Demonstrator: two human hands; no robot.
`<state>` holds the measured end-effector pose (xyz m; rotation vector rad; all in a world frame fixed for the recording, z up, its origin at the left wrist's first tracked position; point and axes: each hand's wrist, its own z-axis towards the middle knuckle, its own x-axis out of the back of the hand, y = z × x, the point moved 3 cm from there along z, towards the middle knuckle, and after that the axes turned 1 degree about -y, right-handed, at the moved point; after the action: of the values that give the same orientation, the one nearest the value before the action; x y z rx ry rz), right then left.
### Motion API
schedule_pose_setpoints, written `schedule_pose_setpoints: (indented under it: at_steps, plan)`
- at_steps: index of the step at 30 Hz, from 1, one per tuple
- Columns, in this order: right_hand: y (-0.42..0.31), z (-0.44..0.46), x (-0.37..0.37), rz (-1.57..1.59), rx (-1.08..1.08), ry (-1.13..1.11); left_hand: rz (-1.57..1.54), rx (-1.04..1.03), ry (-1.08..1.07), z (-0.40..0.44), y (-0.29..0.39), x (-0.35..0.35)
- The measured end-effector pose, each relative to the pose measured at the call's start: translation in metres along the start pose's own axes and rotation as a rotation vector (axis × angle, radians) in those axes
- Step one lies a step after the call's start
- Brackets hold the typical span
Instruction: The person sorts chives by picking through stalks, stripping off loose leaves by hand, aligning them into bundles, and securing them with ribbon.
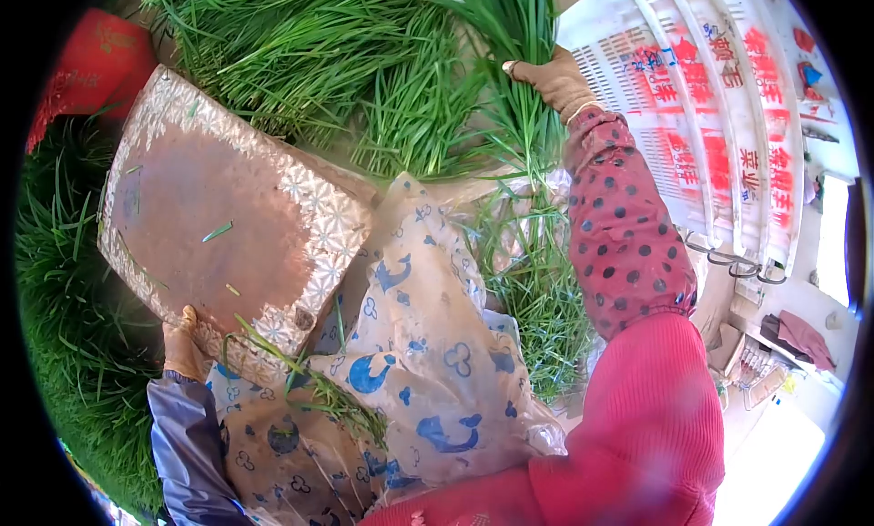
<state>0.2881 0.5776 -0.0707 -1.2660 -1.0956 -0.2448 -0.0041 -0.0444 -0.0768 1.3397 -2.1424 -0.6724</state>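
My right hand (551, 80), in a brown glove, is closed around a bunch of long, thin green leaves that look like garlic chives (519, 21). The bunch stands up past the top edge of the view. At the lower left, my left hand (185, 344) grips the near edge of a worn board (205, 207). Its thumb lies on top and the other fingers are hidden. The board has a bare brown middle and a pale flower-patterned border, with a few cut leaf bits on it. A plastic apron (414, 344) with blue whales covers my lap, with loose leaves on it.
A large heap of green leaves (309, 53) lies beyond the board, and more leaves (73, 280) stand along the left. A red box-like object (105, 57) is at the upper left. White slotted crates (637, 107) with red lettering stand at the right. Leaf scraps (542, 317) lie below my right arm.
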Motion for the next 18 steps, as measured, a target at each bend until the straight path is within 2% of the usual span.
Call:
schedule_pose_setpoints:
  at_steps: [2, 6, 8, 10, 11, 13, 15, 16, 17, 18]
  plan:
    - [-0.035, -0.020, -0.001, 0.165, -0.101, -0.183, -0.007, 0.009, -0.009, -0.004, 0.004, -0.005]
    - [-0.005, -0.008, -0.010, 0.184, -0.070, -0.283, -0.028, 0.030, -0.022, -0.001, 0.000, 0.001]
    - [-0.020, -0.012, 0.003, 0.197, -0.136, -0.373, -0.062, 0.046, -0.034, -0.001, 0.000, 0.001]
    - [-0.013, -0.017, 0.012, 0.058, -0.370, -0.513, -0.091, 0.065, -0.051, 0.002, -0.003, 0.006]
    - [-0.019, -0.024, 0.013, 0.105, -0.316, -0.550, -0.101, 0.097, -0.093, 0.007, -0.004, 0.011]
    - [-0.024, -0.038, 0.030, 0.018, -0.340, -0.513, -0.103, 0.138, -0.144, 0.014, -0.006, 0.016]
    - [-0.005, -0.041, 0.041, -0.203, -0.382, -0.472, 0.105, 0.165, 0.060, 0.014, 0.002, 0.019]
    - [0.002, -0.043, 0.041, -0.197, -0.386, -0.468, 0.112, 0.161, 0.058, 0.018, 0.000, 0.024]
    - [0.007, -0.045, 0.039, 0.024, -0.436, -0.498, 0.435, -0.369, 0.184, 0.012, 0.023, 0.013]
    - [0.011, -0.048, 0.039, 0.246, -0.479, -0.521, 0.672, -0.741, 0.178, 0.000, 0.042, -0.003]
